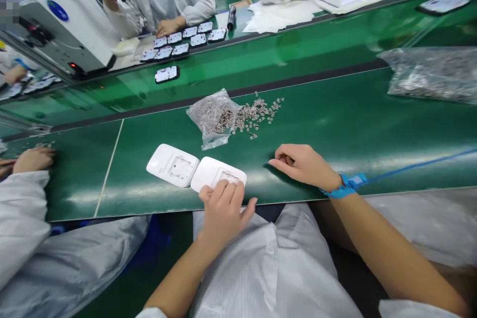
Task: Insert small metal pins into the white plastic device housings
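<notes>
Two white plastic switch plates lie side by side near the front edge of the green table. My left hand [222, 208] rests its fingers on the right plate [212, 171]; the left plate [172, 165] lies untouched. My right hand [302, 164], with a blue wrist strap [345, 185], sits curled on the table to the right, fingertips pinched together; whether a small part is between them cannot be seen. A clear bag [213, 117] has spilled several small metal parts [257, 112] just beyond the plates.
A larger bag of metal parts [434, 74] lies at the far right. Across the green belt [298, 54], people in white coats work over rows of small plates [184, 42] beside a white machine [70, 25]. A co-worker's hand [33, 159] rests at my left.
</notes>
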A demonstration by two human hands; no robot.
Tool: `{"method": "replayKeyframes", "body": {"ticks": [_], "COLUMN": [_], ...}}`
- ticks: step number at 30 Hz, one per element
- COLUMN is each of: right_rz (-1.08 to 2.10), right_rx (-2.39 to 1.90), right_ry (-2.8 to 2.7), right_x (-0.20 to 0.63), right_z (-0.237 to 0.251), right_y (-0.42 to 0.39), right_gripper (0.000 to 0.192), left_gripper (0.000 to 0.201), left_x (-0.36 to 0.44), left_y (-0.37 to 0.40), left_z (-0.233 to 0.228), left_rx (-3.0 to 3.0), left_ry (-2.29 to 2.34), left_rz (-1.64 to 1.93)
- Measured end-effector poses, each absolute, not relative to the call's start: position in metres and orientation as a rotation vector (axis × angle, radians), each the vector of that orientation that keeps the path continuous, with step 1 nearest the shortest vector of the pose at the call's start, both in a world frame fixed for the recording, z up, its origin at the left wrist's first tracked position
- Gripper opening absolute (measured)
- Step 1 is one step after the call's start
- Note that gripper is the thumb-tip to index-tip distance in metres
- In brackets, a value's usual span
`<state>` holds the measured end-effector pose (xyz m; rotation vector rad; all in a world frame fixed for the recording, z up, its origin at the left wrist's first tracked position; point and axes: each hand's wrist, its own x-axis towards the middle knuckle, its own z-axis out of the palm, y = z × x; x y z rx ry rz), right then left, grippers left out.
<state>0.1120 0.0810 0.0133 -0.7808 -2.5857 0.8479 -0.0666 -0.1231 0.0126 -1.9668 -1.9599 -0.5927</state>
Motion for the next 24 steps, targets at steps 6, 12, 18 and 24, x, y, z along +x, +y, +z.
{"method": "replayKeyframes", "body": {"ticks": [6,12,18,24], "right_rz": [0.865,0.854,0.837,0.755], "right_rx": [-0.771,-0.737,-0.790,-0.902], "right_ry": [-2.524,-2.486,-2.454,-2.441], "right_x": [0.117,0.135,0.151,0.181], "right_z": [0.004,0.004,0.004,0.000], "right_y": [0.080,0.075,0.080,0.111], "right_gripper": [0.027,0.025,0.024,0.027], "left_gripper": [0.017,0.026,0.051,0.056], "left_x": [-0.096,-0.161,-0.253,-0.312], "left_y": [-0.128,-0.127,-0.123,-0.125], "left_z": [0.009,0.009,0.014,0.020], "left_rx": [-1.801,-1.561,-1.240,-1.099], "left_ry": [-1.962,-2.065,-2.365,-2.462], "left_rz": [-0.498,-0.214,0.097,0.178]}}
